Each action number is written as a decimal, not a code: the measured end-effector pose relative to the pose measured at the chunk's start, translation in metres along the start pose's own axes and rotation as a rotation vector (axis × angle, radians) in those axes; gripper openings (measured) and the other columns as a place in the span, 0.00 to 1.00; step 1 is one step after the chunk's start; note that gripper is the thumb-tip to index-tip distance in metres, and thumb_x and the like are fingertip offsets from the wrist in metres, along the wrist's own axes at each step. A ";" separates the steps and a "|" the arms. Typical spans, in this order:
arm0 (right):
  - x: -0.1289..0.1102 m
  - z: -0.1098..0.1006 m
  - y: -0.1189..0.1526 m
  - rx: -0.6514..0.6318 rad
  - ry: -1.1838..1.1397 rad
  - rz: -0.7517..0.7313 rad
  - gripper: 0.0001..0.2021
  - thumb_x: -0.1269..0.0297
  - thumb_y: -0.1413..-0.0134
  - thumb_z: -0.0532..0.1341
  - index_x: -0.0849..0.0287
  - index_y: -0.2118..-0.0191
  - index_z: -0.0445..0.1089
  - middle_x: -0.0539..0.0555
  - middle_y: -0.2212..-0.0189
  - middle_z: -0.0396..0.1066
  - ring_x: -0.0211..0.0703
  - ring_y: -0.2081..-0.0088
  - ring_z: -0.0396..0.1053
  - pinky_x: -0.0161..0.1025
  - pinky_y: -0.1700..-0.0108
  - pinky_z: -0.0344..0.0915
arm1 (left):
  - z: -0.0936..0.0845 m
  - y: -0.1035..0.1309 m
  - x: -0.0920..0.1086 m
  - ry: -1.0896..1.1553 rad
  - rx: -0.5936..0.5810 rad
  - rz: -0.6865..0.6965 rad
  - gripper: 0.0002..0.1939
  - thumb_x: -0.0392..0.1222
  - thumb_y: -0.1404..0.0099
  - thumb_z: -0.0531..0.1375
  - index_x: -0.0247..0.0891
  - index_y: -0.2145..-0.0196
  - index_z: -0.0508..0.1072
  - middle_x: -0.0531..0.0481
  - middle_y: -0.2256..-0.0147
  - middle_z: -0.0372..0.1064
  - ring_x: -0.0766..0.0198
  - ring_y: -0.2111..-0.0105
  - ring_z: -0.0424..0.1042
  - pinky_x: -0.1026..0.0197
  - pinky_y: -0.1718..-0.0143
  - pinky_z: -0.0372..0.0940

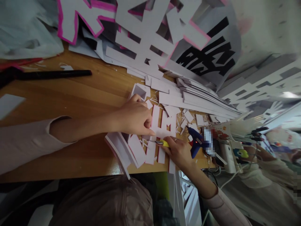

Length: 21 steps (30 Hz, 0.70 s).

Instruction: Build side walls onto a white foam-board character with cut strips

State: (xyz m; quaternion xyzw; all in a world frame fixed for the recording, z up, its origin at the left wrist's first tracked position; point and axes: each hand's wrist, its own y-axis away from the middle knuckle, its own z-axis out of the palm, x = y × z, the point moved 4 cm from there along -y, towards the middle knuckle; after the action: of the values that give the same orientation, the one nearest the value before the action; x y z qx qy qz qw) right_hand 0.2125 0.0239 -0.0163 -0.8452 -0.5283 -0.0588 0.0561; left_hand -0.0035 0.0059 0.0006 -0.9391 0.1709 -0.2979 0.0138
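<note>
My right hand (180, 153) grips a yellow utility knife (164, 143), its blade pointing left over a white foam-board character (162, 131) with pink-red edges. My left hand (136, 117) has its fingers curled and its thumb stretched toward the blade, holding the left part of that character down. Raised white strips (121, 149) stand as side walls at its lower left. A small box-like part (139, 91) of white board rises just beyond my left hand. My palm and curled fingers hide some of the piece.
A blue glue gun (195, 141) stands right of my right hand, amid white scraps (188, 116). Stacked white strips (199, 94) lie behind. Large cut-out characters (150, 34) lean at the back. A black tool (56, 73) lies left. Another person's sleeve (263, 172) shows at right.
</note>
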 end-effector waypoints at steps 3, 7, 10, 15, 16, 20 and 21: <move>-0.002 -0.004 0.001 0.082 -0.009 -0.013 0.24 0.54 0.26 0.46 0.61 0.66 0.72 0.53 0.77 0.72 0.39 0.77 0.68 0.35 0.71 0.53 | 0.001 0.000 -0.001 -0.011 0.017 0.005 0.17 0.58 0.43 0.65 0.45 0.80 0.78 0.51 0.73 0.77 0.59 0.64 0.69 0.49 0.51 0.48; -0.003 -0.007 0.000 0.137 -0.023 -0.031 0.24 0.54 0.26 0.46 0.60 0.68 0.71 0.52 0.78 0.72 0.39 0.77 0.68 0.35 0.72 0.53 | 0.003 -0.001 -0.002 0.000 0.023 0.022 0.18 0.59 0.43 0.64 0.44 0.81 0.77 0.54 0.76 0.76 0.60 0.65 0.69 0.49 0.50 0.47; -0.002 -0.006 0.002 0.143 -0.047 -0.026 0.23 0.55 0.26 0.46 0.60 0.67 0.71 0.52 0.78 0.72 0.39 0.78 0.67 0.35 0.72 0.53 | 0.003 -0.001 -0.002 0.017 0.012 0.015 0.18 0.58 0.44 0.64 0.44 0.82 0.76 0.54 0.76 0.76 0.60 0.65 0.68 0.50 0.50 0.46; -0.002 -0.007 0.003 0.151 -0.044 -0.016 0.24 0.55 0.26 0.46 0.60 0.67 0.71 0.51 0.79 0.72 0.39 0.79 0.67 0.34 0.73 0.53 | 0.002 -0.001 -0.002 0.012 -0.007 -0.004 0.18 0.58 0.43 0.65 0.44 0.81 0.77 0.53 0.74 0.76 0.58 0.64 0.69 0.49 0.49 0.46; -0.002 -0.008 0.002 0.153 -0.036 -0.014 0.24 0.56 0.26 0.46 0.60 0.68 0.71 0.51 0.79 0.72 0.38 0.79 0.66 0.34 0.73 0.53 | 0.002 -0.001 -0.002 0.007 -0.010 -0.009 0.18 0.59 0.43 0.65 0.44 0.80 0.77 0.53 0.74 0.76 0.58 0.64 0.69 0.49 0.49 0.46; -0.005 -0.010 0.000 0.161 -0.005 -0.005 0.25 0.55 0.26 0.45 0.60 0.69 0.71 0.51 0.79 0.72 0.38 0.79 0.67 0.34 0.73 0.52 | 0.004 -0.001 -0.002 0.010 -0.023 -0.006 0.19 0.59 0.43 0.64 0.43 0.80 0.77 0.53 0.75 0.74 0.57 0.63 0.69 0.49 0.48 0.45; -0.005 -0.010 0.000 0.157 0.003 0.000 0.25 0.54 0.26 0.45 0.60 0.69 0.71 0.50 0.80 0.71 0.38 0.79 0.67 0.35 0.73 0.51 | 0.004 -0.001 -0.002 0.011 -0.021 -0.002 0.19 0.59 0.43 0.64 0.43 0.80 0.77 0.53 0.75 0.74 0.57 0.63 0.69 0.48 0.48 0.45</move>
State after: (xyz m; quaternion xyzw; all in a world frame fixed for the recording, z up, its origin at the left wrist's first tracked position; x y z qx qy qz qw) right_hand 0.2098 0.0180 -0.0076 -0.8380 -0.5313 -0.0187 0.1229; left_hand -0.0026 0.0078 -0.0039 -0.9377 0.1732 -0.3010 0.0025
